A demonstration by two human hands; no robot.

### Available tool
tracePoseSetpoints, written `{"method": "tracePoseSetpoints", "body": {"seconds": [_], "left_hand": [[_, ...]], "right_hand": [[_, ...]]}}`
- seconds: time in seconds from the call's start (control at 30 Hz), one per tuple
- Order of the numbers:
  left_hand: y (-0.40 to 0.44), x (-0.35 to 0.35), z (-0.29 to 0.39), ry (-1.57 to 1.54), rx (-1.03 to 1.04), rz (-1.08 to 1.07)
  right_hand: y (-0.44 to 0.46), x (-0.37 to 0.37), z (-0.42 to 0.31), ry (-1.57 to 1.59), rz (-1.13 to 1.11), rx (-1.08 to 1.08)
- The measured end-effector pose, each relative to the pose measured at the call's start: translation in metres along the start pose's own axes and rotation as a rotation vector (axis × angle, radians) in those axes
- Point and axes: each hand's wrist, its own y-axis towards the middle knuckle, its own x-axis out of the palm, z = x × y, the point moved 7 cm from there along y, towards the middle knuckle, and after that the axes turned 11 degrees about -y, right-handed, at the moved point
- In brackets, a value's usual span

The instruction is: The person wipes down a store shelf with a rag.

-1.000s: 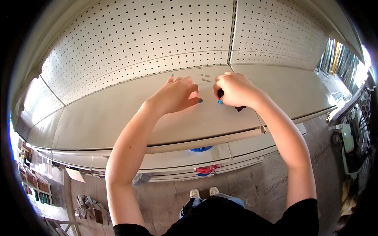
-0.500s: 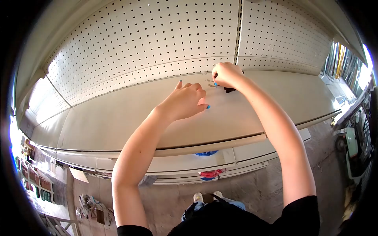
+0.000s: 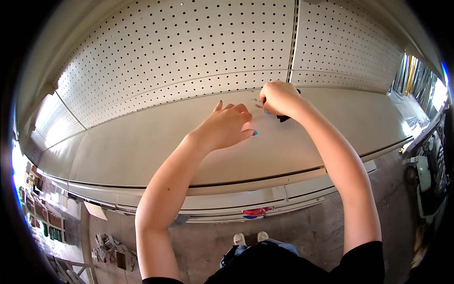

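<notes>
the pegboard (image 3: 208, 42) stands behind the shelf (image 3: 132, 137).

right hand (image 3: 281, 98): grips dark item (image 3: 283, 119), perhaps cloth | left hand (image 3: 227, 125): half-curled over shelf (image 3: 127, 142)

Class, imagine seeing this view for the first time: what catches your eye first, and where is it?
Near the centre, the right hand grips a dark item over the pale shelf, while the left hand, with blue nails, is loosely open to its left. Behind them, a perforated panel fills much of the upper view.
</notes>
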Motion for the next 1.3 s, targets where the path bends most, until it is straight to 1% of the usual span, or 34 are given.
{"method": "tracePoseSetpoints", "body": {"seconds": [0.1,0.2,0.3,0.4,0.5,0.6,0.7,0.8,0.9,0.93,1.03,1.13,1.23,1.3], "left_hand": [[0.001,0.001,0.004,-0.007,-0.023,-0.033],[0.001,-0.001,0.005,0.01,-0.03,-0.03],[0.0,-0.003,0.003,-0.04,-0.042,-0.039],[-0.003,-0.004,0.003,-0.06,-0.053,-0.045],[-0.002,-0.002,0.0,-0.036,-0.011,-0.049],[0.0,0.002,-0.004,-0.034,0.012,-0.045],[0.0,0.002,-0.003,0.003,0.006,-0.031],[0.0,-0.001,0.002,0.028,-0.019,-0.031],[0.004,0.002,0.001,0.046,-0.02,-0.041],[0.005,0.002,0.0,0.055,-0.013,-0.046],[0.003,0.002,-0.004,-0.032,-0.024,-0.051],[-0.002,-0.005,0.002,-0.051,-0.072,-0.083],[0.0,0.001,-0.004,-0.034,-0.027,-0.061],[-0.001,0.001,-0.004,-0.048,-0.019,-0.056]], "right_hand": [[0.013,0.01,0.007,0.053,-0.081,0.055],[0.019,0.01,0.01,0.012,0.04,0.077],[0.017,0.01,0.011,0.036,-0.036,0.086],[0.013,0.007,0.008,0.035,-0.173,0.067],[0.001,-0.005,0.001,0.017,-0.066,0.001],[0.003,-0.001,-0.003,-0.105,-0.155,-0.043],[-0.002,-0.006,-0.004,-0.022,-0.072,-0.034],[0.004,0.004,0.008,0.115,-0.091,0.088],[0.017,0.009,0.007,0.07,0.033,0.056],[0.019,0.009,0.006,0.053,0.017,0.061],[0.013,0.007,0.011,0.157,0.061,0.043],[0.01,0.007,0.008,0.134,-0.039,0.004],[0.003,-0.004,0.0,0.115,-0.165,0.018],[0.002,-0.003,-0.004,0.04,-0.219,-0.022]]}}
